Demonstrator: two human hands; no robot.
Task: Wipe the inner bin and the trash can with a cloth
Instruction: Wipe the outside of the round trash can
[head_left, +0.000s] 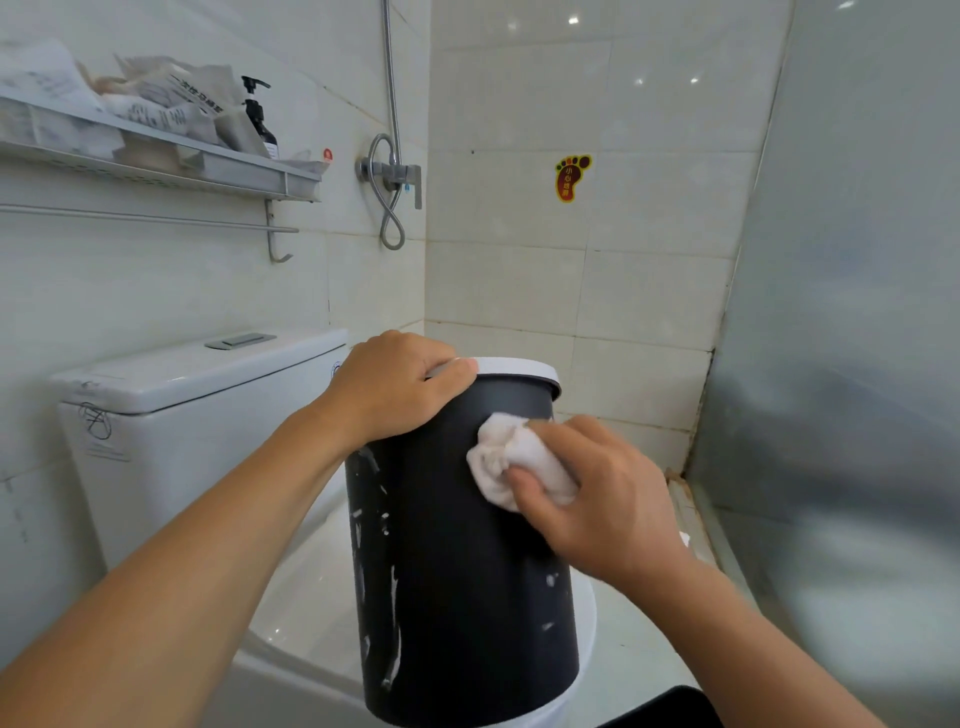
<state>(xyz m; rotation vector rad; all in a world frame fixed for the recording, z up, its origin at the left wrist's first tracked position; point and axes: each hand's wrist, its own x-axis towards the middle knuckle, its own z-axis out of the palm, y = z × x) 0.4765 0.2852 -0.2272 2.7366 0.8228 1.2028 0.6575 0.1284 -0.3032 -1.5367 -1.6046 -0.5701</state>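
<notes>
A dark grey trash can (457, 597) with a white top rim stands upright on the closed toilet lid, its side marked with white scuffs. My left hand (389, 384) grips the can's rim at the upper left, fingers curled over the edge. My right hand (597, 499) holds a crumpled white cloth (511, 457) and presses it against the can's upper side wall. The inside of the can and any inner bin are hidden from view.
The white toilet lid (306, 597) and cistern (171, 415) sit below and to the left. A wall shelf (156, 156) with packets and a pump bottle hangs at upper left. A shower mixer (392, 176) is on the tiled wall; a frosted glass partition (857, 364) stands right.
</notes>
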